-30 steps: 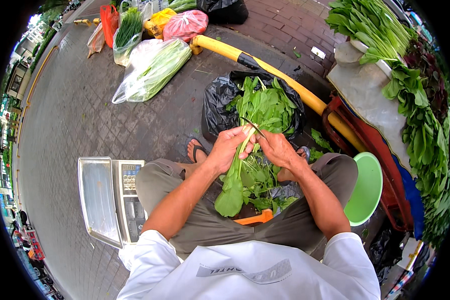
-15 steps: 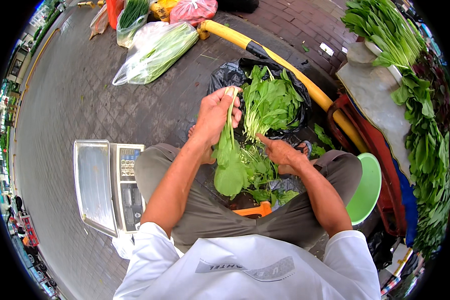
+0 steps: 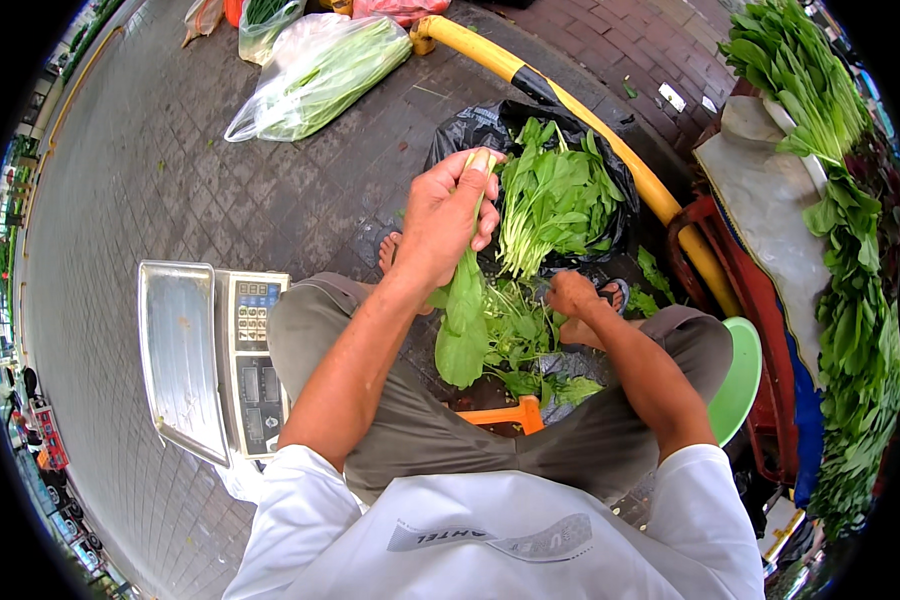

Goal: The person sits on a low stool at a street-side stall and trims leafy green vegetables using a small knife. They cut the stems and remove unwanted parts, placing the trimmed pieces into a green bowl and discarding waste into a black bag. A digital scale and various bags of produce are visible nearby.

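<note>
My left hand (image 3: 448,218) pinches the pale stems of a leafy green (image 3: 462,335), whose broad leaves hang down below the fist. Just right of it, a bunch of leafy greens (image 3: 560,195) lies on a black plastic bag (image 3: 465,132), stem ends toward me. My right hand (image 3: 572,294) is low, below those stem ends, with curled fingers; whatever they hold, if anything, is hidden. Loose leaves and trimmings (image 3: 515,325) are heaped between my legs, close to both hands.
A scale with a metal pan (image 3: 178,350) stands by my left knee. A green basin (image 3: 738,385) is beside my right knee. A yellow and black metal bar (image 3: 610,140) runs behind the bag. More greens (image 3: 860,370) line a stand at right. A clear bag of vegetables (image 3: 320,80) lies ahead.
My right hand has drawn back slightly from the bunch's stem ends, and its outstretched finger has curled in. My left hand, still gripping the leafy green, has risen slightly. The view has shifted a little.
</note>
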Demonstrator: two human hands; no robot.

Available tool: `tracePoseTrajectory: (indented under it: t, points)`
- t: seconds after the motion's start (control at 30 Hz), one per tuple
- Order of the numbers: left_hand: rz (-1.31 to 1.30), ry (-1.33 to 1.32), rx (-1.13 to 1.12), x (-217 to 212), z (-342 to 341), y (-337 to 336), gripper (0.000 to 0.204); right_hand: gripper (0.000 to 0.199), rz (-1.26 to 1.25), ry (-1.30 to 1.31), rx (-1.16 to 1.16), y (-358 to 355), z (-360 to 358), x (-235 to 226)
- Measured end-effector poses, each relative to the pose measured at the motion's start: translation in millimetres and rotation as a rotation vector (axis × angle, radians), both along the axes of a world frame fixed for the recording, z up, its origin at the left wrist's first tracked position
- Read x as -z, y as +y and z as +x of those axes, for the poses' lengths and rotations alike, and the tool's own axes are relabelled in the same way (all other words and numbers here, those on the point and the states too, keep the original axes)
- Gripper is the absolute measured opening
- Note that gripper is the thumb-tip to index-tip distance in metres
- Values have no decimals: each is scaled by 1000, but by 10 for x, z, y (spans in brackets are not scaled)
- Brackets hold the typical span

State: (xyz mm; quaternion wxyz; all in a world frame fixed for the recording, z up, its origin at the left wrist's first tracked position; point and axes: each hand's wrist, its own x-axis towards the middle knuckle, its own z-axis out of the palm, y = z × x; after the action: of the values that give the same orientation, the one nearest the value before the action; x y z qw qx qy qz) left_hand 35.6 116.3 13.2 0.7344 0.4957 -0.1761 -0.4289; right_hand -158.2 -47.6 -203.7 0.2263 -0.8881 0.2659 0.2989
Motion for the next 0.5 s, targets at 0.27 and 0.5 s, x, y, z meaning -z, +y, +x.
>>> tracePoseTrajectory:
  t: [0.27, 0.5]
  points:
    - [66, 15, -54, -17, 7, -13, 30, 37, 83, -50, 83, 152, -64, 358]
    - [77, 15, -80, -49, -8, -24, 32, 29, 36, -270, 339, 157, -80, 531]
